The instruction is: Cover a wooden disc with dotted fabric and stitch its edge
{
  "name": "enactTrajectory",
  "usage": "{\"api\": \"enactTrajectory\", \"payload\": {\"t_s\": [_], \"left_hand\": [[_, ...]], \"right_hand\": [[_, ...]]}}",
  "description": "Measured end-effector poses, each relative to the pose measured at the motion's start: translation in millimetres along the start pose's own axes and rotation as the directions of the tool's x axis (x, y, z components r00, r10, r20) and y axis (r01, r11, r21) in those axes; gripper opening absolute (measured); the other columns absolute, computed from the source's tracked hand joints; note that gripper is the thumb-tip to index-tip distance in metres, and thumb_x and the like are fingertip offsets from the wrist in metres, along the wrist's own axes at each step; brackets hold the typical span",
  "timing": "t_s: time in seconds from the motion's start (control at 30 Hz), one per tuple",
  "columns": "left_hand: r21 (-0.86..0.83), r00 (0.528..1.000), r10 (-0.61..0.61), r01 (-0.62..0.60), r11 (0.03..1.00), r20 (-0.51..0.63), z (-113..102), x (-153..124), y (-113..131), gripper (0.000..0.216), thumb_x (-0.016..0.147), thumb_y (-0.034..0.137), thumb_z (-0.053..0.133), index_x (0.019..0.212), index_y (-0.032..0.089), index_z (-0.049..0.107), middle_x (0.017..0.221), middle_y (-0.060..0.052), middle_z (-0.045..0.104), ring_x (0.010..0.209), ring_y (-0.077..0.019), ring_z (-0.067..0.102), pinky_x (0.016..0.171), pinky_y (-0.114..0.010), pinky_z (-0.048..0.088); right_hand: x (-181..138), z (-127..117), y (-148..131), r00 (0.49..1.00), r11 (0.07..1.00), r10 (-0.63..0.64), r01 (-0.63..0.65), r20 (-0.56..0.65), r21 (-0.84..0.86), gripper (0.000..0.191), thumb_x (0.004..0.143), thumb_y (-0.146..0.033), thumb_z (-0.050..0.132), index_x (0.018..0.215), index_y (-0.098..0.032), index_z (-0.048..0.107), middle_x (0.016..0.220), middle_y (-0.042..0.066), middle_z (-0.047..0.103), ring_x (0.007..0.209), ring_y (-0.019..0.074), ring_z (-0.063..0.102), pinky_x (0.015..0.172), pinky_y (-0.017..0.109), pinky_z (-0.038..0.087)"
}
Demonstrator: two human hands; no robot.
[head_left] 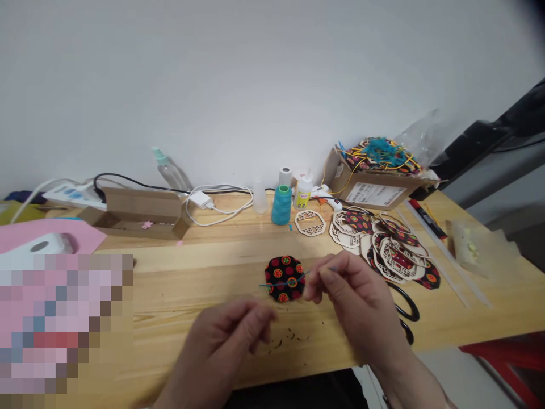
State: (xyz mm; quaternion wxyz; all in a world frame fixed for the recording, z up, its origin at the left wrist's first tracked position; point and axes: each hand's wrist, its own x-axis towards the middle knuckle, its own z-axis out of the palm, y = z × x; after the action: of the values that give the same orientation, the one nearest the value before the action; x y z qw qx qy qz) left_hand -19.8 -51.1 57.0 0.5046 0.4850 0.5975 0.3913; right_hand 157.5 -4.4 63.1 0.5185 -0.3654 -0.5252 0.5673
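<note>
Beside right grip (353,289), fabric disc (284,278) (black)

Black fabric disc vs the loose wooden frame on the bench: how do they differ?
The fabric disc is black with red flowers, while the wooden frame is pale bare wood. The disc is a solid piece; the frame is open cutwork. Blue thread crosses the disc, but the frame carries none. The disc lies nearer the front of the bench than the frame. Both lie flat and have a rounded outline.
</note>
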Motion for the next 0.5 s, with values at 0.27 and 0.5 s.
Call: {"api": "enactTrajectory", "payload": {"t_s": [0.27,0.5], "left_hand": [[-0.623,0.835,-0.252,0.537,0.569,0.489,23.4,-3.5,-9.7,0.029,0.08,0.035,0.059,0.064,0.011,0.068,0.062,-0.006,0.064,0.059,-0.0144,0.058,0.06,-0.026,0.044],[-0.612,0.864,-0.318,0.502,0.611,0.39,22.2,1.6,-21.0,0.02,0.079,0.027,0.061,0.072,0.011,0.069,0.074,-0.012,0.071,0.065,-0.0169,0.063,0.062,-0.025,0.043]], "right_hand": [[-33.5,11.6,3.6,0.878,0.845,-0.067,0.303,0.474,-0.44,0.015,0.084,-0.01,0.043,0.078,-0.019,0.052,0.076,0.001,0.061,0.072,0.0112,0.057,0.066,0.022,0.047],[-44.7,9.9,17.2,0.744,0.7,0.052,0.449,0.667,-0.556,0.019,0.083,-0.016,0.049,0.065,-0.02,0.054,0.063,-0.003,0.063,0.056,0.0084,0.057,0.05,0.015,0.042]]}}
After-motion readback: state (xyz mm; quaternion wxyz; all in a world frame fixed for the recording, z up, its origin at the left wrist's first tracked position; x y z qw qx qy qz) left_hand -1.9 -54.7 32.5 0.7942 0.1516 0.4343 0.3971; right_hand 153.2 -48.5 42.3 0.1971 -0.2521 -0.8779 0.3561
